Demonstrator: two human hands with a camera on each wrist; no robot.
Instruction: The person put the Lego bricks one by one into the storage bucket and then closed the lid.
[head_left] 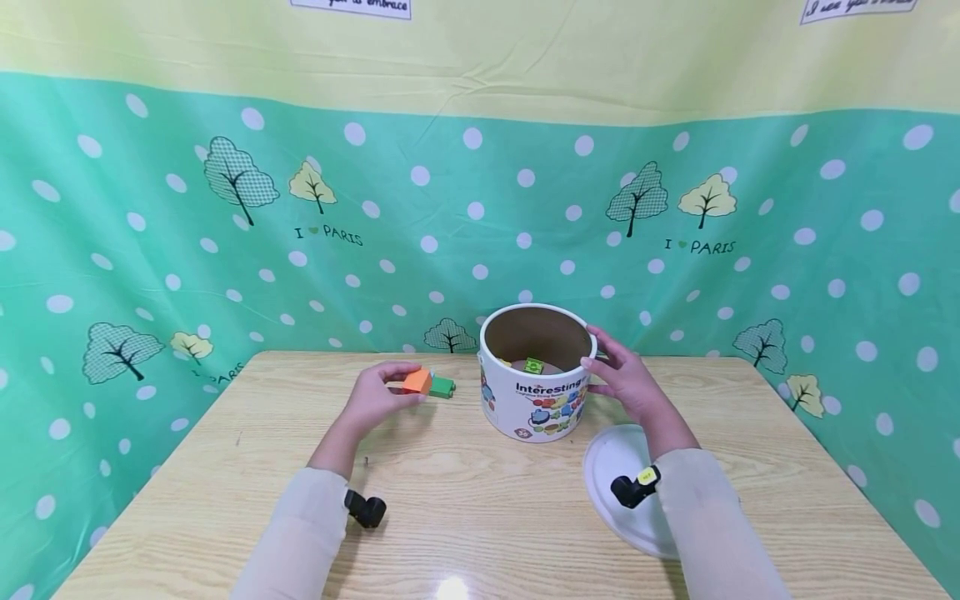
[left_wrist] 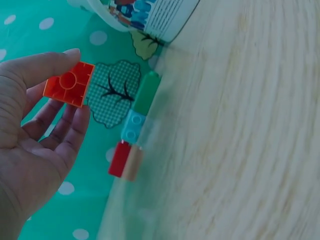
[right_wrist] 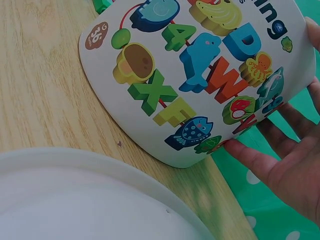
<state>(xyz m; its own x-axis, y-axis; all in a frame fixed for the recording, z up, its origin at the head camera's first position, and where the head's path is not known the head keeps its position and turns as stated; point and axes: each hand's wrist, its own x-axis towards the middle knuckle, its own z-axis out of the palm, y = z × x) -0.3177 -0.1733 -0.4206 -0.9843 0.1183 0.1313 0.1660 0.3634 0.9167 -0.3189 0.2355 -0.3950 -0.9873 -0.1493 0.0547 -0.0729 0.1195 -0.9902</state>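
My left hand (head_left: 378, 392) pinches an orange toy block (left_wrist: 70, 85) between thumb and fingers, its hollow underside showing in the left wrist view. Past it, a row of blocks lies on the table: a green block (left_wrist: 146, 92), a light blue block (left_wrist: 133, 126), a red block (left_wrist: 119, 158) and a tan block (left_wrist: 132, 163). To the right stands a white round bucket (head_left: 536, 404) printed with toy pictures, its top uncovered. A bright green block (head_left: 533, 366) shows inside. My right hand (head_left: 626, 383) holds the bucket's right side at the rim, fingers spread against the wall.
A white round lid (head_left: 611, 492) lies on the wooden table (head_left: 450, 508), in front of the bucket and partly under the right forearm. Behind the table's far edge hangs a green and yellow cloth (head_left: 480, 208) with dots and trees.
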